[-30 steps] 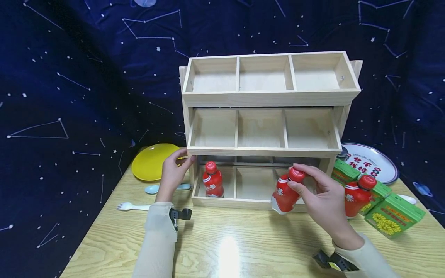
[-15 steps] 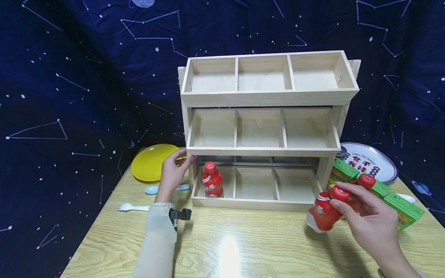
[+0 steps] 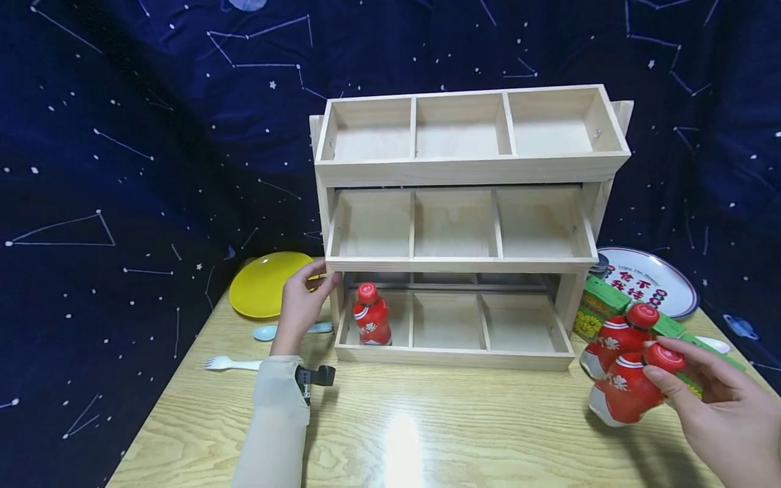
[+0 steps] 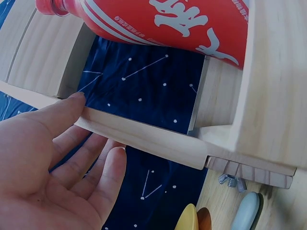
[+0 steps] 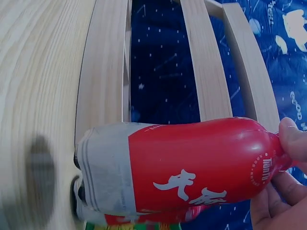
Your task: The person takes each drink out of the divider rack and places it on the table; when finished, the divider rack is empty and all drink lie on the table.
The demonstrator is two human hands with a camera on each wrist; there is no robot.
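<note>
Red drink bottle (image 3: 624, 398) hangs tilted above the right end of the table (image 3: 427, 434), clear of the wooden three-tier rack (image 3: 464, 224), pinched at its red cap and neck by the fingers of the right hand (image 3: 726, 413); the right wrist view shows the same pinch at the neck, with the white-based body swinging free below it. Its shrink-sleeved plastic looks smooth and probably a little slippery, and if full it would be moderately heavy for so narrow a hold, so a hold round the waist of the body seems the surer place, the neck serving only for short carries. It appears stiff enough not to crush and unlikely to break. Just behind it a second red bottle (image 3: 616, 337) stands upright beside green cartons (image 3: 601, 303), close enough that the two could knock together. A third red bottle (image 3: 372, 316) stands in the left compartment of the rack's bottom tier. The left hand (image 3: 302, 308) lies with relaxed, nearly straight fingers against the rack's left upright, gripping nothing; the left wrist view shows the fingertips touching a wooden edge. A yellow plate (image 3: 262, 285), a blue spoon (image 3: 268, 332) and a white fork (image 3: 228, 364) lie to the left of the rack.
</note>
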